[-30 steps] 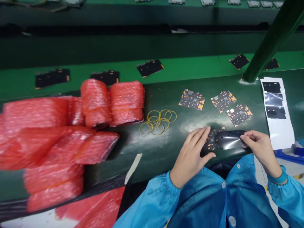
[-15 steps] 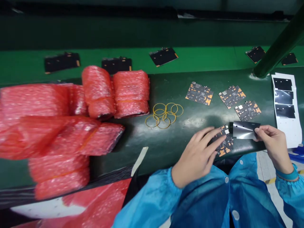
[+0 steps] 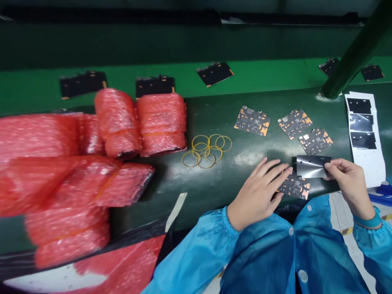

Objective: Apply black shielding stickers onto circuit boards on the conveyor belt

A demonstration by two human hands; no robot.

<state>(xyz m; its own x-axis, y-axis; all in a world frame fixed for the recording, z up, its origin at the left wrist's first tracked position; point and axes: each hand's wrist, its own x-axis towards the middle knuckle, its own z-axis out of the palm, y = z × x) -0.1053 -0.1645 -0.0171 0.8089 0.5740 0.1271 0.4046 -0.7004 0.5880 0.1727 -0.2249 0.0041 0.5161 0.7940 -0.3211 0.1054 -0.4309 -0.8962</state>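
**Film Held at Edge of Circuit Board**

The right hand (image 3: 352, 188) pinches a shiny black film (image 3: 312, 166) just past the far edge of the circuit board (image 3: 295, 187). The open left hand (image 3: 257, 195) rests on this board, near the table (image 3: 214, 183) edge. Three bare boards (image 3: 252, 121) lie far; three films (image 3: 361, 122) stay on the white sheet (image 3: 372, 163) at right.

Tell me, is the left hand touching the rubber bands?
No, the left hand rests on a circuit board, apart from the rubber bands.
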